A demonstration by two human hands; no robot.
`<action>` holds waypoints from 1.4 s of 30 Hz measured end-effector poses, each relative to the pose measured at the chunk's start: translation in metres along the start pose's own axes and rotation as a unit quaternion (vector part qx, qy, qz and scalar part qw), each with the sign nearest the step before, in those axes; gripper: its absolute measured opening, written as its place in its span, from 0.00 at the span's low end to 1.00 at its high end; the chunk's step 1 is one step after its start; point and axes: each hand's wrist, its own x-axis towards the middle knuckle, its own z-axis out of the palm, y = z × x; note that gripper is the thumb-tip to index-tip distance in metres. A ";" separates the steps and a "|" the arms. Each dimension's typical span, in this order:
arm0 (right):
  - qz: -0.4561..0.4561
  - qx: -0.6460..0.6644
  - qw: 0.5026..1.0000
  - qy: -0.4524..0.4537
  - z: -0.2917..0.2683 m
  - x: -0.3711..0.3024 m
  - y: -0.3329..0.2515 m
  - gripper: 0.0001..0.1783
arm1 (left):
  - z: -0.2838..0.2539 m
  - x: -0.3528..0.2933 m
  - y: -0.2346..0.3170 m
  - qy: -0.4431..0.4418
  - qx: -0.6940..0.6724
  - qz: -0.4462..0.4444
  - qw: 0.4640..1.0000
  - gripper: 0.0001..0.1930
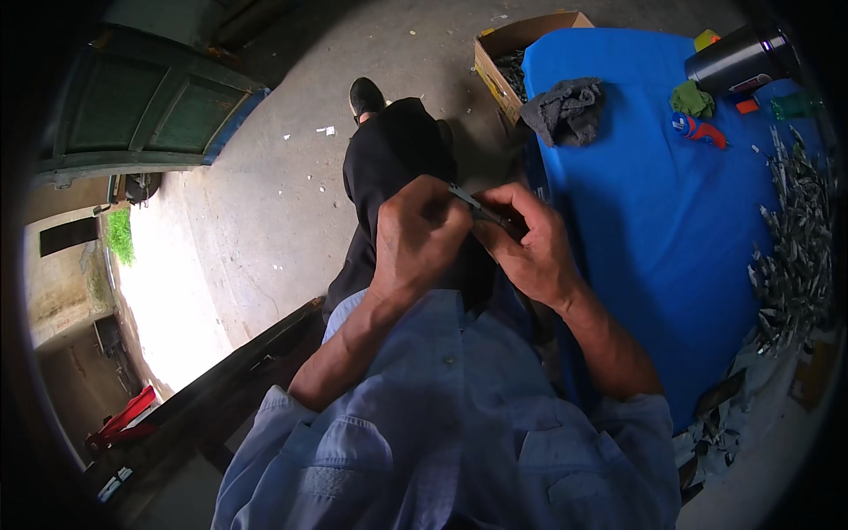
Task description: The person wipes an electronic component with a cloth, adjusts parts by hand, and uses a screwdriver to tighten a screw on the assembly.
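Note:
Over my lap, both hands are closed on a small, thin grey metallic strip (468,198). My left hand (417,234) pinches its left end, with the fingertips curled in and partly hidden. My right hand (532,246) grips the other end between thumb and forefinger. The strip slants down toward the right, and its exact kind is too small to tell. Nearest to my right forearm is a table covered in blue cloth (636,221). A heap of similar-looking thin grey strips (791,256) lies along its far right side.
On the blue cloth lie a dark grey rag (565,110), a green cloth (692,100), a red and blue object (700,130) and a dark metal cylinder (740,60). A cardboard box (488,75) with dark pieces stands behind. At left are a green door (141,102) and a bright opening.

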 end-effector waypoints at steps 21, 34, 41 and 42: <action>0.051 0.223 0.973 -0.024 -0.017 0.003 0.001 0.18 | -0.023 0.030 -0.015 0.002 -0.060 -0.021 0.998 0.13; 0.066 0.212 0.975 0.028 -0.014 -0.001 -0.008 0.22 | -0.010 0.031 -0.010 -0.032 -0.032 0.141 0.989 0.09; 0.043 0.167 0.985 0.013 0.000 -0.008 -0.016 0.21 | -0.025 0.005 0.002 -0.207 -0.378 0.025 0.902 0.12; 0.056 0.165 0.985 0.015 0.005 -0.010 -0.020 0.21 | -0.027 0.004 -0.003 -0.212 -0.395 0.023 0.894 0.13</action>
